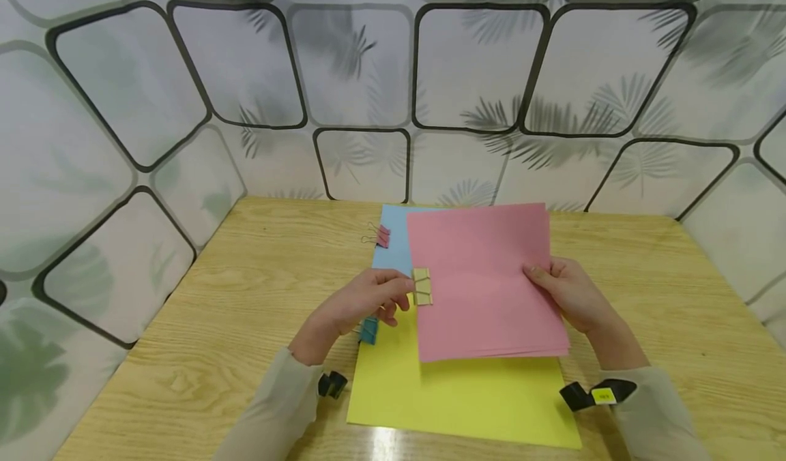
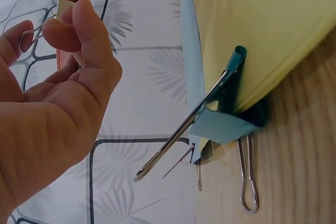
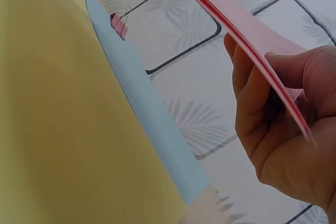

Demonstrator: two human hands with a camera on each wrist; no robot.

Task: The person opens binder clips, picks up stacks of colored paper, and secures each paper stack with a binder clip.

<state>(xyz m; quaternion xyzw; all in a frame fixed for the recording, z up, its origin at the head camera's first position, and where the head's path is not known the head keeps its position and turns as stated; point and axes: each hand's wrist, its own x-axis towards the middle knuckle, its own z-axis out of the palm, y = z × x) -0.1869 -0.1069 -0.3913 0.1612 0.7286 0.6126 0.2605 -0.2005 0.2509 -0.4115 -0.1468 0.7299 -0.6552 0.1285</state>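
A stack of pink paper sheets is held up above the other papers. My right hand grips its right edge, thumb in front and fingers behind, as the right wrist view also shows. A yellow binder clip sits on the stack's left edge. My left hand pinches at this clip; in the left wrist view a wire handle shows by the thumb. Below lie yellow sheets with a teal binder clip on their left edge, over blue paper with a pink binder clip.
The papers lie on a wooden table. Behind and at the sides stands a patterned pale wall covering. Black wrist devices are worn at both sleeves.
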